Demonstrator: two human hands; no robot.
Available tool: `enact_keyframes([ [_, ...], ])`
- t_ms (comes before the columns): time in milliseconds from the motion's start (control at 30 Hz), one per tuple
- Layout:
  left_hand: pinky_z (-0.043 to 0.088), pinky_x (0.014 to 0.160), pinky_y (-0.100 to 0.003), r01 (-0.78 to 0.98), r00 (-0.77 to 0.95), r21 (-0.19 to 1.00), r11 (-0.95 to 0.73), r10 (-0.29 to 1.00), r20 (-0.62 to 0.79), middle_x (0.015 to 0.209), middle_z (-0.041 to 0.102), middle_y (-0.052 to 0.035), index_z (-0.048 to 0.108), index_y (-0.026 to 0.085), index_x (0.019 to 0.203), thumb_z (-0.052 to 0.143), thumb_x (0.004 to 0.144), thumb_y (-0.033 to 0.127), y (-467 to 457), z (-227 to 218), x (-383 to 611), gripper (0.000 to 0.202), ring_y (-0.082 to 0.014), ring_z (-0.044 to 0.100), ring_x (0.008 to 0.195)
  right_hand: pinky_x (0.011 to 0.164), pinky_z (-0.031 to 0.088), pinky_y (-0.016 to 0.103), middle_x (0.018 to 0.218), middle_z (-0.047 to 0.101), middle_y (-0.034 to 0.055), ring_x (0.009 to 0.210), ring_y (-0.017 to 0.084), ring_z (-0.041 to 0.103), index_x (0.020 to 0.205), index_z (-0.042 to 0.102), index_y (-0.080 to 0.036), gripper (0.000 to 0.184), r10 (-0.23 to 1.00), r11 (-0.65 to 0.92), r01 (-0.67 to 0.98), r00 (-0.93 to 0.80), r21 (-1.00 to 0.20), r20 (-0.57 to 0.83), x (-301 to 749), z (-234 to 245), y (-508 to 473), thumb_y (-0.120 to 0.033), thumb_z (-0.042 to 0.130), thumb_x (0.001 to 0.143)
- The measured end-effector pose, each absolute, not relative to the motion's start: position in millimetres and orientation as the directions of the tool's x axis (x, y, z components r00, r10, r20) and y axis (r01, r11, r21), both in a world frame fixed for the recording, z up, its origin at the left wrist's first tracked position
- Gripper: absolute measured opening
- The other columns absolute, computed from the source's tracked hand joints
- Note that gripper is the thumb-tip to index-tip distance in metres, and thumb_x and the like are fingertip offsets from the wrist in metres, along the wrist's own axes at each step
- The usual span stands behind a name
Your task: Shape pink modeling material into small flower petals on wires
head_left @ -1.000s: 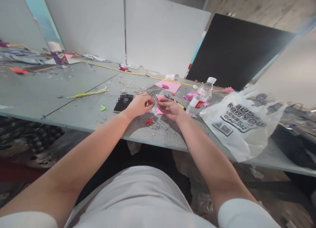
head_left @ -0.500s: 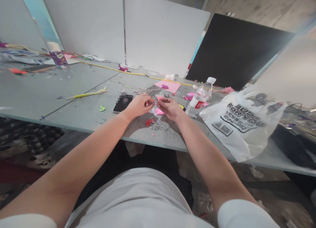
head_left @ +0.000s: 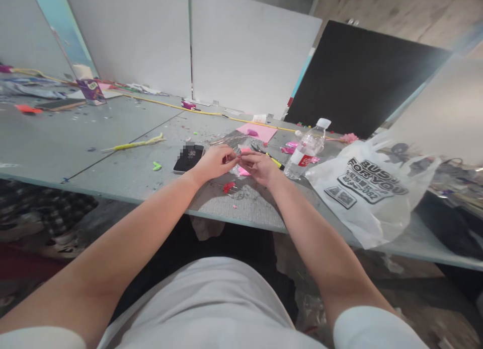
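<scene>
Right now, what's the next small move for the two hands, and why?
I'd probably ease the right hand slightly away from the left hand: their fingers meet, or nearly so, over the table, and anything between them is too small and covered to tell. A slight gap might show it.

I counted one left hand (head_left: pixel 214 162) and one right hand (head_left: pixel 261 168), two in all, above one table (head_left: pixel 124 173). Near them were one phone (head_left: pixel 191 158), one yellow-handled tool (head_left: pixel 276 162), one drink bottle (head_left: pixel 305 155), one printed plastic bag (head_left: pixel 364 188) and, by the near edge, one red piece (head_left: pixel 228 187). I also saw one yellow stalk (head_left: pixel 138 144), at least two green bits (head_left: pixel 157 166), one purple box (head_left: pixel 91 91) and one black panel (head_left: pixel 362 79). The thin wires (head_left: pixel 231 138) were too fine to count.
</scene>
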State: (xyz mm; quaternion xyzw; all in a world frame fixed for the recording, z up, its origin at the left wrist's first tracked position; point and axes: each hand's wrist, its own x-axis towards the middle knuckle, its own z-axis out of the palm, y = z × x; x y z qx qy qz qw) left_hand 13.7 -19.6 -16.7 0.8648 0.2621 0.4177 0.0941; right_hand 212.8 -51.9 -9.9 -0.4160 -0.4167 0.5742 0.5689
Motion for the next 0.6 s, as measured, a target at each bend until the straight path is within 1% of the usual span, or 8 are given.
enact_keyframes([
  [67,0.043,0.07,-0.033,0.378,0.511,0.377,-0.845,0.53,0.677,0.076,0.067,-0.0042,0.061,0.02,0.073,0.066,0.098,0.037,-19.3,-17.0,13.4,0.03,-0.019,0.059,0.073,0.105,0.062,0.036,0.083,0.082,0.0023,0.092,0.019,0.079,0.078,0.076,-0.021,0.023,1.0,-0.002,-0.307,-0.001,-0.952,-0.002,212.9,-10.5,-51.2,-0.006,0.09,0.067],
  [167,0.044,0.071,-0.033,0.375,0.515,0.372,-0.849,0.525,0.678,0.084,0.071,-0.0059,0.062,0.02,0.075,0.067,0.098,0.038,-18.3,-17.7,13.2,0.029,-0.019,0.061,0.075,0.104,0.062,0.036,0.081,0.082,0.0029,0.09,0.019,0.079,0.076,0.075,-0.02,0.026,1.0,-0.003,-0.304,0.005,-0.953,-0.005,213.5,-11.4,-50.2,-0.005,0.092,0.064],
  [233,0.045,0.07,-0.032,0.369,0.521,0.371,-0.852,0.52,0.677,0.088,0.073,-0.0067,0.063,0.019,0.075,0.067,0.098,0.038,-17.6,-18.3,13.2,0.03,-0.0183,0.061,0.073,0.103,0.063,0.036,0.081,0.081,0.0027,0.089,0.019,0.079,0.077,0.075,-0.02,0.028,1.0,-0.005,-0.3,0.008,-0.954,-0.007,214.1,-11.9,-49.5,-0.005,0.093,0.063],
  [367,0.045,0.068,-0.032,0.363,0.525,0.366,-0.857,0.513,0.68,0.089,0.074,-0.0068,0.062,0.019,0.075,0.067,0.098,0.039,-16.7,-18.9,13.1,0.031,-0.0167,0.059,0.07,0.101,0.063,0.035,0.082,0.081,0.0019,0.087,0.018,0.079,0.078,0.074,-0.02,0.028,1.0,-0.005,-0.296,0.011,-0.955,-0.008,215.9,-13.0,-47.9,-0.005,0.092,0.061],
  [500,0.044,0.069,-0.032,0.357,0.536,0.347,-0.867,0.494,0.684,0.079,0.069,-0.0046,0.061,0.019,0.072,0.068,0.097,0.037,-15.0,-19.6,12.8,0.032,-0.0177,0.059,0.07,0.097,0.064,0.035,0.084,0.081,0.0022,0.085,0.018,0.079,0.081,0.075,-0.02,0.03,1.0,-0.001,-0.291,0.016,-0.957,-0.006,218.7,-14.7,-45.3,-0.004,0.091,0.061],
  [600,0.043,0.068,-0.032,0.353,0.545,0.337,-0.873,0.484,0.685,0.073,0.064,-0.003,0.06,0.02,0.07,0.068,0.097,0.035,-12.7,-21.0,12.6,0.032,-0.0185,0.059,0.071,0.099,0.064,0.037,0.084,0.081,0.0025,0.086,0.019,0.079,0.083,0.075,-0.02,0.032,1.0,0.007,-0.285,0.012,-0.959,0.003,220.1,-16.4,-43.1,-0.004,0.092,0.061],
])
